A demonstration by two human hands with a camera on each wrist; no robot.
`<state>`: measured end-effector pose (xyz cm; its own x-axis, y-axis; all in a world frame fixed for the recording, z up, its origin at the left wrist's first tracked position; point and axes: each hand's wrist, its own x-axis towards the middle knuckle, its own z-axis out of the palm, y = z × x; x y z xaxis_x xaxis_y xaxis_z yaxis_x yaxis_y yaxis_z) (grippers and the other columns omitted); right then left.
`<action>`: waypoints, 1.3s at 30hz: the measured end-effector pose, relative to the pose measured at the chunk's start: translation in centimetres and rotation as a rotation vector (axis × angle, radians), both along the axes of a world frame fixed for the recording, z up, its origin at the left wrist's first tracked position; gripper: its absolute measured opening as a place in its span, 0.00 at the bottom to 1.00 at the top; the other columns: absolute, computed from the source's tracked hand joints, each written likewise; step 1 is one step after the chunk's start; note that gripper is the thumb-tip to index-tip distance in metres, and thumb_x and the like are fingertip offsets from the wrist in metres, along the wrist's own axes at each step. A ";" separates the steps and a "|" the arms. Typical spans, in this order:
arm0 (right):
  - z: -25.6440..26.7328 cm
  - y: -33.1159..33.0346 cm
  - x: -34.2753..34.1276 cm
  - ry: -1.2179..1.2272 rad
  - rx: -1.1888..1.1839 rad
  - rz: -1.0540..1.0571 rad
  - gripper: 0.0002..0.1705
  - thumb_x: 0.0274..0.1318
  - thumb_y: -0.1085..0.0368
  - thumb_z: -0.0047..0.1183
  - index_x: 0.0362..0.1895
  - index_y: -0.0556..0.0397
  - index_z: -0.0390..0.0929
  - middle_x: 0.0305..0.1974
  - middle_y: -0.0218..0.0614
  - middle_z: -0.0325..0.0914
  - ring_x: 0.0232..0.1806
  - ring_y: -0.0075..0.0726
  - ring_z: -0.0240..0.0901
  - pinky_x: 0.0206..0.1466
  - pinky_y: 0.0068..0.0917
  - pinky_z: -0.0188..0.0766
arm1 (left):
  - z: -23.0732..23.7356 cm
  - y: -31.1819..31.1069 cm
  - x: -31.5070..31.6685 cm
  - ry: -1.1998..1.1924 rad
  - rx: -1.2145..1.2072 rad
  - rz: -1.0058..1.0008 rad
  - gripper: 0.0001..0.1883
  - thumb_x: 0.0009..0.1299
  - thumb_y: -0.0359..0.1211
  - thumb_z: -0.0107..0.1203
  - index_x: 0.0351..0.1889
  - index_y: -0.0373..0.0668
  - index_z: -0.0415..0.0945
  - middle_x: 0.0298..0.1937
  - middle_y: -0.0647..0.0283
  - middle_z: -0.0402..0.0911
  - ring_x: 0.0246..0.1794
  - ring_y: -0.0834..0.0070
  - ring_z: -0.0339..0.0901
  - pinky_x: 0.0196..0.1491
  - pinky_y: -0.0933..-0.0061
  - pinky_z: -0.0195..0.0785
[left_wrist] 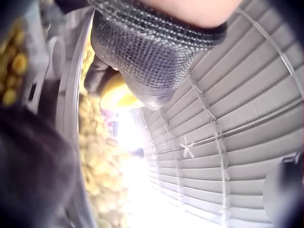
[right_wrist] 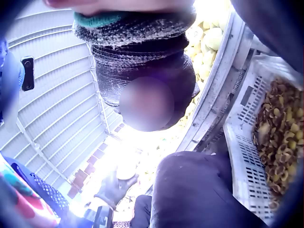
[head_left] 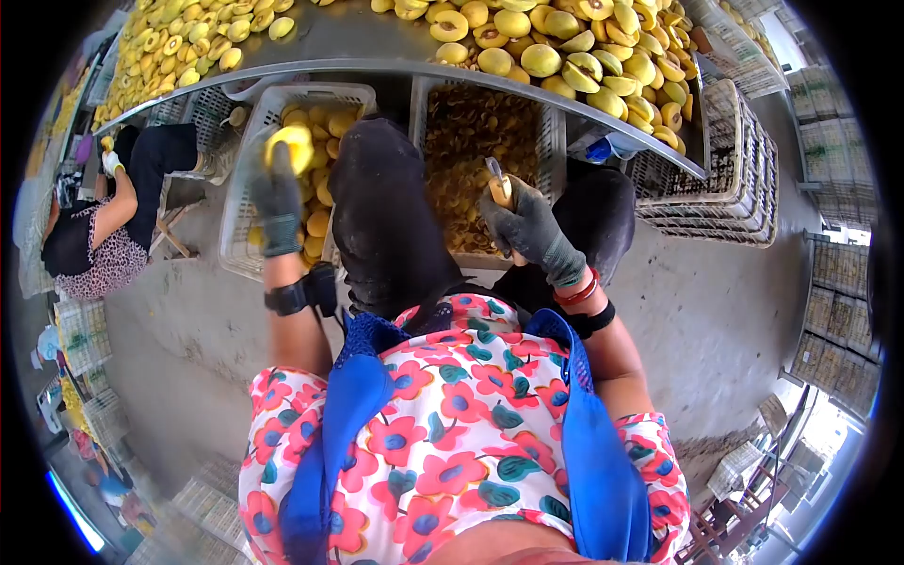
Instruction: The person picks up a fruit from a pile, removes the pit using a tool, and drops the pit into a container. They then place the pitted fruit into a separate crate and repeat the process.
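In the head view my gloved left hand (head_left: pixel 276 202) is blurred over the left white crate (head_left: pixel 235 212), its fingers around a bright yellow peach half (head_left: pixel 290 151). The left wrist view catches the same peach half (left_wrist: pixel 116 92) between thumb and fingers. My gloved right hand (head_left: pixel 537 231) is near my right knee, beside the crate of brown scraps (head_left: pixel 480 141). It grips a pitting tool (head_left: pixel 502 192) by its light wooden handle, with the metal tip pointing up and away from me. In the right wrist view a blurred disc covers part of that hand, hiding the tool.
A metal table (head_left: pixel 330 42) heaped with halved peaches (head_left: pixel 593 71) runs across the front. Peach halves (head_left: pixel 315 226) lie in the left crate. Stacked crates (head_left: pixel 716 179) stand under the table's right end. Another person (head_left: pixel 104 226) works at the left.
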<state>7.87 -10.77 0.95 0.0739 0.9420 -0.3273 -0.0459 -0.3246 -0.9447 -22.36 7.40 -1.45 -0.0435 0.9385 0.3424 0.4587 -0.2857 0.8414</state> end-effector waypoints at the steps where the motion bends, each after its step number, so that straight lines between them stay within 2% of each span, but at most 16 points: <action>1: -0.1 0.2 0.0 0.011 0.010 -0.014 0.06 0.58 0.66 0.52 0.34 0.53 0.69 0.19 0.24 0.67 0.15 0.17 0.62 0.18 0.22 0.61 | 0.0 0.8 -2.6 0.329 0.105 0.122 0.26 0.71 0.48 0.50 0.57 0.36 0.71 0.54 0.45 0.75 0.57 0.52 0.72 0.59 0.59 0.65; 4: -1.6 0.7 0.0 0.028 0.017 -0.041 0.06 0.57 0.67 0.51 0.37 0.54 0.70 0.20 0.26 0.69 0.16 0.17 0.63 0.19 0.23 0.63 | -1.4 3.1 -6.9 0.803 0.419 0.294 0.24 0.70 0.47 0.51 0.55 0.37 0.73 0.53 0.46 0.77 0.53 0.54 0.75 0.56 0.61 0.66; 7: -3.0 1.3 -0.6 -0.040 -0.021 -0.072 0.08 0.57 0.66 0.52 0.39 0.55 0.71 0.21 0.26 0.70 0.17 0.18 0.65 0.20 0.23 0.65 | 0.1 5.2 -1.5 0.548 0.414 0.099 0.21 0.69 0.45 0.52 0.51 0.39 0.77 0.51 0.50 0.79 0.51 0.55 0.76 0.55 0.61 0.68; 9: -2.8 1.5 -0.7 -0.076 -0.052 -0.067 0.10 0.56 0.66 0.53 0.41 0.55 0.71 0.22 0.28 0.71 0.18 0.19 0.66 0.21 0.25 0.66 | -0.4 7.7 3.6 0.508 0.478 -0.114 0.18 0.67 0.43 0.53 0.47 0.41 0.79 0.49 0.54 0.81 0.51 0.56 0.77 0.54 0.60 0.69; 11: -3.2 1.5 -0.6 -0.129 -0.061 -0.054 0.11 0.56 0.65 0.53 0.41 0.55 0.71 0.22 0.29 0.71 0.18 0.19 0.66 0.21 0.25 0.66 | -0.1 8.6 10.1 0.411 0.296 -0.195 0.19 0.66 0.46 0.54 0.46 0.42 0.79 0.47 0.54 0.82 0.49 0.56 0.78 0.54 0.60 0.69; 13: -4.3 1.3 -0.3 -0.182 -0.026 -0.059 0.11 0.56 0.65 0.54 0.41 0.55 0.71 0.22 0.30 0.71 0.18 0.20 0.67 0.21 0.26 0.66 | -3.2 12.2 15.0 0.484 0.304 -0.308 0.23 0.64 0.51 0.55 0.48 0.45 0.79 0.47 0.52 0.82 0.48 0.55 0.79 0.53 0.60 0.70; 15: -4.6 1.1 0.0 -0.225 -0.007 -0.066 0.11 0.56 0.64 0.54 0.41 0.55 0.71 0.21 0.31 0.71 0.18 0.21 0.67 0.21 0.26 0.66 | -3.6 14.0 20.3 0.743 -0.047 -0.313 0.27 0.61 0.56 0.55 0.49 0.47 0.79 0.47 0.53 0.82 0.49 0.54 0.78 0.54 0.59 0.69; 17: -4.5 1.0 0.2 -0.261 -0.005 -0.076 0.11 0.56 0.64 0.55 0.40 0.56 0.71 0.21 0.32 0.72 0.18 0.22 0.68 0.21 0.26 0.66 | -3.1 14.7 23.5 0.841 -0.155 -0.407 0.29 0.60 0.57 0.56 0.51 0.47 0.78 0.50 0.53 0.81 0.50 0.54 0.78 0.54 0.57 0.69; 22: -3.5 0.7 0.6 -0.189 -0.064 -0.126 0.12 0.55 0.64 0.55 0.39 0.56 0.70 0.20 0.32 0.71 0.16 0.23 0.69 0.19 0.27 0.66 | -2.6 15.7 24.6 0.964 -0.268 -0.525 0.39 0.60 0.60 0.53 0.62 0.43 0.67 0.59 0.47 0.74 0.59 0.53 0.72 0.59 0.59 0.66; 25: -4.6 0.5 1.1 -0.175 -0.090 -0.137 0.11 0.55 0.64 0.55 0.38 0.56 0.70 0.19 0.32 0.71 0.16 0.24 0.68 0.19 0.28 0.66 | -2.7 16.9 24.0 1.013 -0.287 -0.572 0.39 0.60 0.57 0.54 0.63 0.42 0.65 0.59 0.46 0.74 0.58 0.53 0.72 0.59 0.58 0.66; 26: -5.0 0.5 1.0 -0.160 -0.100 -0.134 0.11 0.55 0.64 0.55 0.38 0.56 0.70 0.19 0.33 0.71 0.16 0.24 0.68 0.19 0.28 0.66 | -2.8 17.0 23.4 1.016 -0.265 -0.509 0.37 0.61 0.55 0.53 0.63 0.42 0.65 0.58 0.46 0.74 0.58 0.53 0.73 0.58 0.58 0.66; 29: -5.8 0.4 0.7 -0.205 -0.032 -0.132 0.08 0.58 0.65 0.54 0.34 0.53 0.68 0.18 0.25 0.66 0.14 0.18 0.62 0.16 0.23 0.59 | -2.4 17.4 22.6 1.044 -0.376 -0.440 0.35 0.61 0.52 0.53 0.63 0.42 0.65 0.59 0.47 0.74 0.57 0.53 0.73 0.58 0.57 0.66; 32: -7.4 0.5 0.7 -0.265 -0.007 -0.129 0.11 0.55 0.64 0.55 0.38 0.56 0.70 0.21 0.37 0.72 0.16 0.27 0.68 0.21 0.29 0.66 | -3.8 17.2 21.8 1.003 -0.248 -0.386 0.32 0.58 0.50 0.56 0.59 0.45 0.70 0.55 0.51 0.77 0.54 0.54 0.76 0.56 0.58 0.68; 36: -6.6 0.5 0.5 -0.234 -0.010 -0.104 0.12 0.55 0.64 0.55 0.39 0.56 0.70 0.21 0.36 0.72 0.17 0.26 0.68 0.21 0.29 0.65 | -6.3 18.6 20.6 0.883 -0.129 -0.422 0.35 0.56 0.54 0.60 0.58 0.44 0.70 0.51 0.52 0.80 0.51 0.55 0.78 0.55 0.59 0.69; 38: -5.4 0.7 0.6 -0.173 -0.069 -0.101 0.12 0.55 0.64 0.55 0.39 0.56 0.70 0.21 0.35 0.72 0.17 0.25 0.68 0.21 0.29 0.65 | -9.0 20.6 19.5 0.508 -0.080 -0.464 0.38 0.55 0.55 0.62 0.58 0.42 0.70 0.52 0.51 0.79 0.52 0.57 0.77 0.55 0.61 0.69; 39: -4.9 0.7 0.7 -0.186 -0.074 -0.109 0.11 0.55 0.64 0.55 0.39 0.56 0.70 0.21 0.35 0.72 0.17 0.25 0.68 0.21 0.29 0.65 | -6.7 19.1 19.8 0.320 -0.057 -0.485 0.39 0.55 0.56 0.62 0.59 0.41 0.69 0.53 0.50 0.79 0.53 0.58 0.77 0.55 0.62 0.69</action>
<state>8.55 -10.09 -3.98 0.2400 0.8991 -0.3661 0.0885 -0.3958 -0.9141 -2.51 26.52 -8.13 0.4931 0.8427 0.2161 0.5209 -0.4849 0.7025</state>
